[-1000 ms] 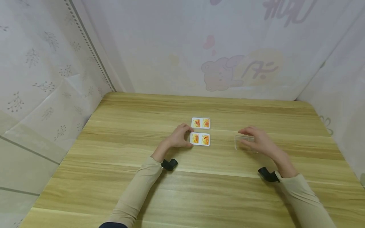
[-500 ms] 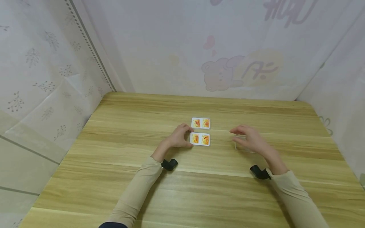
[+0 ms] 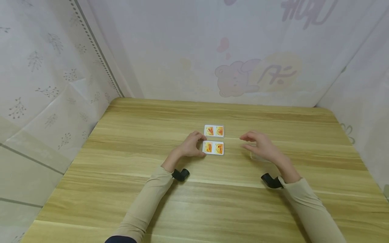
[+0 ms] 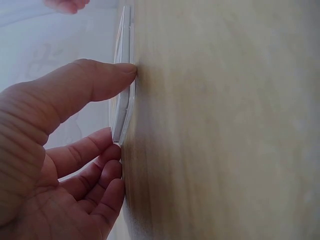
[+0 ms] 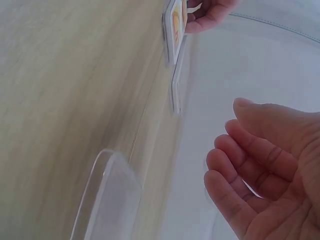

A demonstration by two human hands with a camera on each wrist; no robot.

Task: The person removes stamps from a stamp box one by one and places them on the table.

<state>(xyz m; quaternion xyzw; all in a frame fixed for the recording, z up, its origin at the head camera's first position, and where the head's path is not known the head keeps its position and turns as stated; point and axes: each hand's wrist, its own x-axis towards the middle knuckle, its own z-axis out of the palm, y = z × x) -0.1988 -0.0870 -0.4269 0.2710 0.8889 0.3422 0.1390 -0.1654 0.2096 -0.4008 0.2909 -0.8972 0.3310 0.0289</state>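
Observation:
A near stack of cards point(image 3: 213, 147) with orange pictures lies in a clear plastic tray on the table. My left hand point(image 3: 190, 145) holds its left end. In the left wrist view the thumb point(image 4: 112, 80) lies on one long side of the stack point(image 4: 120, 112), and the forefinger touches its end corner. A second card point(image 3: 214, 131) lies flat just beyond, in clear plastic too. My right hand point(image 3: 260, 146) hovers to the right, thumb and fingers apart, holding nothing. Under it a clear plastic lid point(image 5: 117, 195) rests on the table, partly hidden in the head view.
The wood-grain table point(image 3: 194, 209) has rounded far corners. A pale printed curtain point(image 3: 170, 50) hangs behind it, with more cloth at both sides. Small black wrist mounts point(image 3: 180, 174) stick out from both sleeves, low over the table.
My right hand has moved left across the clear lid, toward the cards, staying apart from them. The left hand and both sets of cards have kept their places.

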